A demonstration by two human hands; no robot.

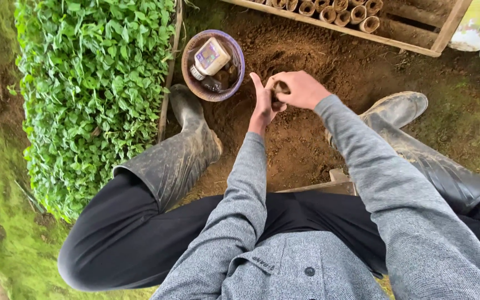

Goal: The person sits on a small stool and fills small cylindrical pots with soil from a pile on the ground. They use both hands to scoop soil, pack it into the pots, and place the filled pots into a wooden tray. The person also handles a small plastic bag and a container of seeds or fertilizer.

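Soil-filled little pot (280,89), a small dark cylinder that seems to be rolled from leaf or paper, sits clasped between both hands above the patch of bare brown earth (301,139). From the head camera, the right hand (301,89) wraps over it from the far side, fingers curled shut around its body, so only the dark mouth shows. The left hand (263,105) presses against the pot's near side, its index finger sticking straight up and the remaining fingers folded onto the pot. Both hands touch it, and neither is clearly the nearer; the pot lies right in the seam where they meet. Its long axis cannot be read with certainty, since the fingers hide most of it, though the open end seems turned toward the left hand.

Taking the pot as landmark: just beyond it to the left stands a round purple-rimmed bowl (213,65) holding a pale plastic container and some dark bits. Further beyond it, a wooden frame (418,47) holds a row of similar rolled pots (334,11) standing upright. Left of the bowl spreads a dense bed of green seedlings (93,89). Muddy rubber boots (187,150) flank the earth on either side.
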